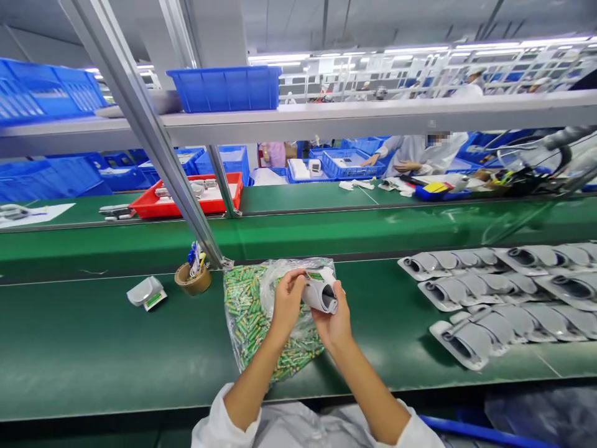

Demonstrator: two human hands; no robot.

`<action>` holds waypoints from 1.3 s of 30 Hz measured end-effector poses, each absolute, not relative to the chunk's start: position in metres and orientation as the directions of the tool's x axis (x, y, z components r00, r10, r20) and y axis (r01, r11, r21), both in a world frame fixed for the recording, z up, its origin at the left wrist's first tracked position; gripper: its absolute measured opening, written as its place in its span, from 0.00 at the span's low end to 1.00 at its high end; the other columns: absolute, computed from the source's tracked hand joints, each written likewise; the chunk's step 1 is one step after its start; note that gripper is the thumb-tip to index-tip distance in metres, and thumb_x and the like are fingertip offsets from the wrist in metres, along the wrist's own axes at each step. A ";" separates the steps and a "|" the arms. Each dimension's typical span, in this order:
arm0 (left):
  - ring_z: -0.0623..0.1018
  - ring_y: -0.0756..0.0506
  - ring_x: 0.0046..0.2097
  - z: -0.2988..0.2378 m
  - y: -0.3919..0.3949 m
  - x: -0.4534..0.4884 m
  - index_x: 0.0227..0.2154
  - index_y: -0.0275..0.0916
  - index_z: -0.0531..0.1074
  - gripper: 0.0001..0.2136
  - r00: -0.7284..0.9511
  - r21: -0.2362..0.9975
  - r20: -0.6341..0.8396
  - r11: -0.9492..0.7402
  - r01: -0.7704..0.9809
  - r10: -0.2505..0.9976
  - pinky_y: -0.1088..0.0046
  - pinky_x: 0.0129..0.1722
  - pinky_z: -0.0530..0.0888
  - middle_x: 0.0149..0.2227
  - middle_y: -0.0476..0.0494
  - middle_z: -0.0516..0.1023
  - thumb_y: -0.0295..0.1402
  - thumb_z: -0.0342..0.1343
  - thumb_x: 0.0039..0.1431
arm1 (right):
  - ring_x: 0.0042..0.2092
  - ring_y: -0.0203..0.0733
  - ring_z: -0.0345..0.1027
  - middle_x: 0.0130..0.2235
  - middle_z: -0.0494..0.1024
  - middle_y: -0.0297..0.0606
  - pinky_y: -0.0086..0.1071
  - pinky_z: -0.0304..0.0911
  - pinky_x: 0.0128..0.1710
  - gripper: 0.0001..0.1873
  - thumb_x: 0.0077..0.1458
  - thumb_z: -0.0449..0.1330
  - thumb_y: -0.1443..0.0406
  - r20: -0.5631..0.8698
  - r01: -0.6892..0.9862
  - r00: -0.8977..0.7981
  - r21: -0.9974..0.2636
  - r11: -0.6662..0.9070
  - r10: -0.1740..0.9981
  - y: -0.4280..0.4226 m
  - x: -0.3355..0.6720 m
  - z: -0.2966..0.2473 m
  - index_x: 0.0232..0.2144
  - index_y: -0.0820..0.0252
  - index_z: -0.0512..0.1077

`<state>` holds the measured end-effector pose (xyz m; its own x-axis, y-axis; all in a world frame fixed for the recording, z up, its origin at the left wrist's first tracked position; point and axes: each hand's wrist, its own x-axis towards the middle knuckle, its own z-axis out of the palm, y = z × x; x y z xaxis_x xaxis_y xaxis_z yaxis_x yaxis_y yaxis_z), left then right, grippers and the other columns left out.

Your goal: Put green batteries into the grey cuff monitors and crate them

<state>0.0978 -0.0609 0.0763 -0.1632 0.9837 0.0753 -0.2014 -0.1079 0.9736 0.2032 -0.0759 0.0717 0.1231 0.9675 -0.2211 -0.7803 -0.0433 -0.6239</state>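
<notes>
White plastic housing (321,291) gripped between left hand (288,303) and right hand (332,322), open end pointing down-right.

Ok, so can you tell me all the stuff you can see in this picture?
white device: 1, white and grey, held in both hands
clear plastic bag of batteries: 1, green batteries, on the near belt under the hands
row of devices: many, grey and white, on the belt to the right
small packaged item: 1, white with green label, on the belt to the left
tape roll: 1, brown, with pens in it, beside the shelf post
tray: 1, red, on the far belt
crates: many, blue, on the shelf and behind the far belt
belts: 2, green, near and far
co-worker: 1, white coat, beyond the far belt
left hand: 1, on the device
right hand: 1, under the device
</notes>
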 end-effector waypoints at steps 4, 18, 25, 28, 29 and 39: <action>0.80 0.32 0.56 0.087 -0.071 0.106 0.51 0.40 0.80 0.22 -0.127 0.975 0.075 -0.099 -0.197 0.989 0.54 0.56 0.78 0.52 0.33 0.81 0.46 0.71 0.58 | 0.50 0.46 0.82 0.47 0.86 0.37 0.37 0.80 0.48 0.27 0.59 0.69 0.44 -0.184 -0.770 0.195 -0.637 0.034 0.963 -0.080 0.207 0.063 0.51 0.54 0.80; 0.81 0.35 0.52 0.120 -0.087 0.140 0.57 0.39 0.78 0.32 -0.187 0.976 -0.034 -0.007 -0.216 0.982 0.55 0.58 0.75 0.52 0.35 0.80 0.38 0.78 0.48 | 0.49 0.47 0.79 0.51 0.80 0.40 0.40 0.77 0.49 0.30 0.58 0.68 0.44 -0.020 -0.598 0.361 -0.772 0.215 0.932 -0.102 0.212 0.049 0.55 0.52 0.70; 0.81 0.39 0.51 0.132 -0.094 0.142 0.49 0.35 0.81 0.29 -0.180 0.953 -0.066 0.008 -0.304 0.981 0.62 0.54 0.75 0.49 0.35 0.82 0.40 0.77 0.43 | 0.54 0.47 0.75 0.55 0.74 0.41 0.43 0.71 0.57 0.31 0.57 0.68 0.44 0.034 -0.448 0.468 -0.852 0.270 0.883 -0.106 0.211 0.043 0.54 0.54 0.70; 0.80 0.39 0.50 0.131 -0.095 0.140 0.50 0.35 0.81 0.30 -0.157 0.937 -0.080 0.021 -0.348 0.984 0.63 0.54 0.75 0.49 0.36 0.83 0.41 0.78 0.42 | 0.54 0.49 0.74 0.55 0.75 0.43 0.45 0.70 0.57 0.30 0.59 0.66 0.44 0.077 -0.376 0.456 -0.886 0.270 0.887 -0.107 0.212 0.040 0.55 0.55 0.70; 0.80 0.39 0.50 0.131 -0.095 0.139 0.51 0.35 0.81 0.31 -0.146 0.931 -0.084 0.025 -0.364 0.986 0.63 0.54 0.75 0.49 0.36 0.83 0.41 0.78 0.42 | 0.55 0.50 0.74 0.55 0.75 0.44 0.46 0.70 0.57 0.30 0.60 0.65 0.44 0.095 -0.350 0.451 -0.895 0.274 0.887 -0.108 0.213 0.039 0.55 0.55 0.69; 0.80 0.43 0.46 0.128 -0.087 0.123 0.57 0.35 0.80 0.38 0.052 0.865 -0.122 0.132 -0.484 0.991 0.69 0.48 0.74 0.49 0.38 0.84 0.42 0.80 0.40 | 0.55 0.51 0.72 0.54 0.75 0.44 0.47 0.67 0.59 0.34 0.56 0.68 0.43 0.180 -0.187 0.473 -0.936 0.298 0.862 -0.110 0.211 0.046 0.55 0.56 0.70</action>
